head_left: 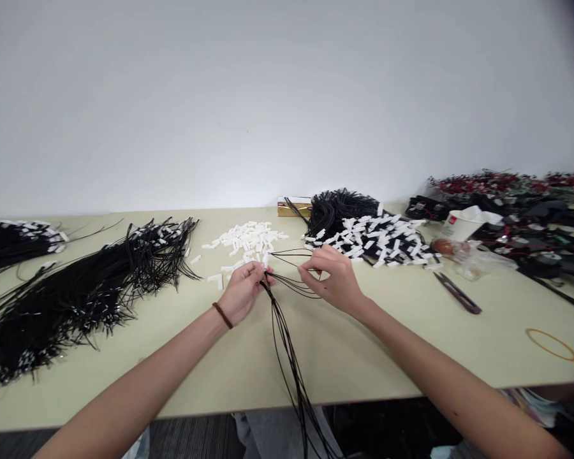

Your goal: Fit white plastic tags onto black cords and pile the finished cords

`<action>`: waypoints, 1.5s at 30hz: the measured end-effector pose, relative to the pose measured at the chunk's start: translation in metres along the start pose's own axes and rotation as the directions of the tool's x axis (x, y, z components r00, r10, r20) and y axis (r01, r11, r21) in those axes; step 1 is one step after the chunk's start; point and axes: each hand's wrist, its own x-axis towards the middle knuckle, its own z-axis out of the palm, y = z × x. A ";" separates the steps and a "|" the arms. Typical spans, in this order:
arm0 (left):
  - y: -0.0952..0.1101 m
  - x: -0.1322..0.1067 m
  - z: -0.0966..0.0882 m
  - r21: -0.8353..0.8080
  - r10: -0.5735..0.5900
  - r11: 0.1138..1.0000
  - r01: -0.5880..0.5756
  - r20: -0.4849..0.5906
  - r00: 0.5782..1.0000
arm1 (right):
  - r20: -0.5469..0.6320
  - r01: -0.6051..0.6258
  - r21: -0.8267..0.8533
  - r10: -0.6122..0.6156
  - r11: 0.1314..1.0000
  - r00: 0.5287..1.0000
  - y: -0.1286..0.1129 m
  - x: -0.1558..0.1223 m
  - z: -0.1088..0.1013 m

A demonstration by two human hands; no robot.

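Note:
My left hand (247,288) is closed, pinching a bundle of thin black wires (287,357) near its upper end. A small white piece stands up at the fingertips. From there the wires hang down past the table's front edge. To the right, my right hand (333,277) is closed in a pinch, with wire strands running from the left hand into its fingers. The exact strand between those fingertips is too small to single out. Just beyond the hands lies a loose heap of small white plastic pieces (249,237).
Black wires with white ends (382,239) are piled at back right, before a gold box (294,206). More black wires (90,287) cover the left. At right are a thread snipper (458,293), a rubber band (552,345), a paper cup (463,223) and red-black wiring (507,185).

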 end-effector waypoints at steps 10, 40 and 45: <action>0.000 0.000 0.000 0.004 0.004 1.000 -0.003 -0.004 1.000 | 0.025 0.126 -0.187 -0.124 0.974 0.992 0.001 0.000 0.000; -0.001 -0.004 0.001 0.302 -0.026 0.952 -0.039 0.208 0.978 | 0.132 0.170 -0.254 -0.139 0.952 0.981 -0.003 -0.002 0.004; -0.002 -0.005 0.002 0.364 -0.060 0.931 -0.031 0.238 0.969 | 0.175 0.143 -0.017 -0.138 0.990 0.975 -0.002 -0.006 0.011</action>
